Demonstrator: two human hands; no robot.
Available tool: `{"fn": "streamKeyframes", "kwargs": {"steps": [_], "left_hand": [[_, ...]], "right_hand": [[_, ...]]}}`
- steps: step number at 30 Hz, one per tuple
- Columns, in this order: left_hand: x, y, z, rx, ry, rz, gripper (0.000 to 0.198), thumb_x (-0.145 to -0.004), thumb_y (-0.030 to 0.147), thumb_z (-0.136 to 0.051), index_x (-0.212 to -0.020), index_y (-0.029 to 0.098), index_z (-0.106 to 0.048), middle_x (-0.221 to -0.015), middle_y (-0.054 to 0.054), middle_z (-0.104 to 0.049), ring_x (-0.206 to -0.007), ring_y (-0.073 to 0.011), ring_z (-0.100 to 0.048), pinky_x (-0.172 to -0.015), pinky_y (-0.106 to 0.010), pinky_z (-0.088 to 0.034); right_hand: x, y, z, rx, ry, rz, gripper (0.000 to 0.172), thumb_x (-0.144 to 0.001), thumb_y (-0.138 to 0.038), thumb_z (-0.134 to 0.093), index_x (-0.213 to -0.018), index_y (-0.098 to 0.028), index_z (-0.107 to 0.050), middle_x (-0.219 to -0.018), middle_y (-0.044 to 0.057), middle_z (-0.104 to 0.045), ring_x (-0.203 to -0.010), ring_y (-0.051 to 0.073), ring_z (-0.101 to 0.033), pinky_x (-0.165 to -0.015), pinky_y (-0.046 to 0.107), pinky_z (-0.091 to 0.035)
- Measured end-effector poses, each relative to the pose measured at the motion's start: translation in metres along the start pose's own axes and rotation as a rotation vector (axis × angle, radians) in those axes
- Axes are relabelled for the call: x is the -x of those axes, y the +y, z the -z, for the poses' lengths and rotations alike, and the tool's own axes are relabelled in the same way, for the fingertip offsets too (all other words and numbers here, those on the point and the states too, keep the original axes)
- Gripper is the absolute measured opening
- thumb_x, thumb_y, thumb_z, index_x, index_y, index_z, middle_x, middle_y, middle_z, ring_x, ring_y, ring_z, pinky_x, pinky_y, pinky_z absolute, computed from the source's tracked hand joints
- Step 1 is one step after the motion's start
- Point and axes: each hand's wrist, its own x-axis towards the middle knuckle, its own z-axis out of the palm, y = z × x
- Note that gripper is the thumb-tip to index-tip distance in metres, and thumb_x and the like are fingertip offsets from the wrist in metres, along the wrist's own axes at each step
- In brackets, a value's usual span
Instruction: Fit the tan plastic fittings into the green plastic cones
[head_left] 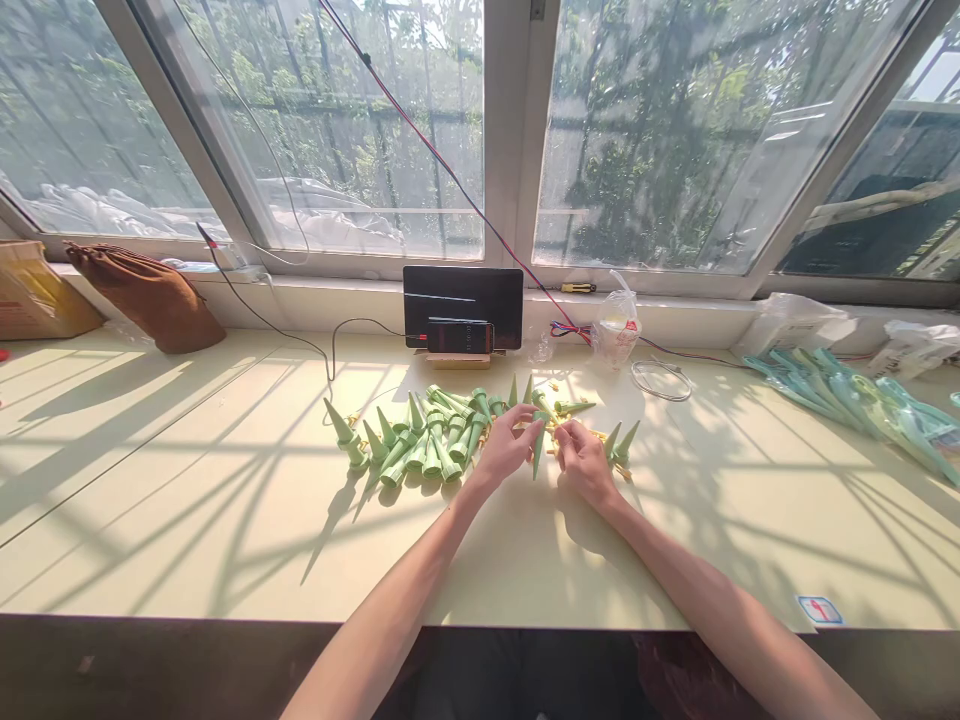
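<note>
Green cone-shaped pieces (431,458) lie in a pile on the pale table (247,540), some standing point up at its left end. My left hand (512,440) is closed on a green cone (538,455) whose point hangs downward. Just to the right, my right hand (581,455) has its fingers pinched beside small yellow pieces (553,420); what lies between the fingertips is too small to make out. Two more green cones (624,443) stand just beyond my right hand, with yellow bits near their bases.
A black tablet (463,290) with a phone (457,338) before it stands at the back. Around the table are a brown pouch (150,295), a plastic-wrapped cup (616,330), a coiled wire (661,380), teal pieces (855,400) and a label (820,609).
</note>
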Motion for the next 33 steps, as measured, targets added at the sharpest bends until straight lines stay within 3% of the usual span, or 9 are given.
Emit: {"fn": "streamKeyframes", "kwargs": {"steps": [4,14,20,28,33], "left_hand": [[0.0003,0.0006,-0.0005,-0.010,-0.016,-0.021,0.036,-0.086,0.046,-0.063,-0.108,0.017,-0.063,-0.104,-0.008,-0.064,-0.051,-0.0056,-0.055,-0.044,-0.020,-0.047],[0.0011,-0.0008,-0.0030,-0.051,-0.041,-0.059,0.035,-0.087,0.046,-0.060,-0.110,0.019,-0.062,-0.082,-0.002,-0.064,-0.051,-0.0081,-0.054,-0.045,-0.019,-0.044],[0.0002,-0.0034,-0.0031,-0.025,-0.061,-0.083,0.035,-0.087,0.046,-0.060,-0.109,0.018,-0.062,-0.096,-0.005,-0.065,-0.053,-0.0079,-0.056,-0.044,-0.020,-0.047],[-0.0022,-0.0029,-0.0018,0.056,-0.042,-0.017,0.040,-0.085,0.047,-0.065,-0.110,0.016,-0.062,-0.101,-0.009,-0.063,-0.054,-0.0102,-0.062,-0.047,-0.025,-0.053],[-0.0027,-0.0011,-0.0008,0.120,-0.005,0.044,0.040,-0.083,0.048,-0.069,-0.106,0.017,-0.061,-0.097,-0.007,-0.064,-0.050,-0.0093,-0.061,-0.047,-0.025,-0.053]], "right_hand": [[-0.0002,0.0017,-0.0002,0.042,0.021,0.010,0.039,-0.096,-0.053,-0.043,-0.072,-0.023,-0.049,-0.055,-0.003,-0.048,-0.050,0.015,-0.046,-0.052,0.028,-0.039],[-0.0013,0.0061,-0.0013,0.088,0.044,0.035,0.046,-0.098,-0.051,-0.037,-0.063,-0.023,-0.040,-0.054,-0.002,-0.045,-0.052,0.015,-0.042,-0.054,0.028,-0.034],[-0.0020,0.0071,-0.0025,0.059,0.036,0.025,0.047,-0.099,-0.050,-0.036,-0.061,-0.023,-0.038,-0.052,-0.003,-0.041,-0.051,0.014,-0.039,-0.052,0.028,-0.033],[-0.0006,0.0076,-0.0067,-0.072,0.013,-0.034,0.042,-0.098,-0.054,-0.039,-0.070,-0.023,-0.046,-0.055,-0.003,-0.048,-0.047,0.014,-0.043,-0.048,0.027,-0.037],[-0.0007,0.0058,-0.0058,-0.102,0.001,-0.037,0.034,-0.096,-0.054,-0.046,-0.084,-0.023,-0.052,-0.068,-0.001,-0.054,-0.046,0.013,-0.047,-0.045,0.026,-0.037]]}}
